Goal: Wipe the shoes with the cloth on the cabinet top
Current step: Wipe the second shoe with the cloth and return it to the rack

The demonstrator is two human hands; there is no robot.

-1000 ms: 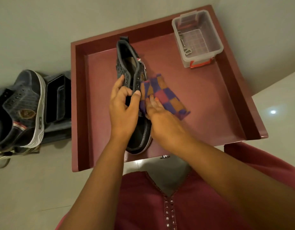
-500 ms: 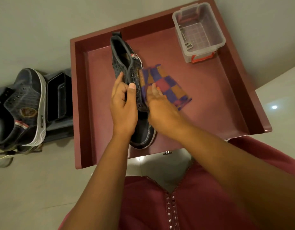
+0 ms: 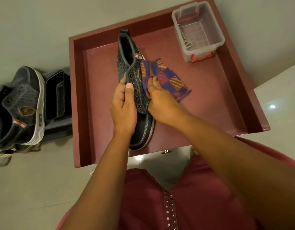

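1. Left hand (image 3: 123, 107) grips the shoe (image 3: 135, 90) by its lace edge, steadying it; right hand (image 3: 161, 103) presses the checked cloth (image 3: 166, 78) against its side.
2. Shoe lies mid-cabinet top (image 3: 209, 105).
3. Clear box (image 3: 199, 30) sits at one o'clock.
4. Second shoe (image 3: 22, 107) waits at nine o'clock.

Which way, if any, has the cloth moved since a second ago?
Yes. The cloth slid along the shoe toward its heel, nearer the clear plastic box.
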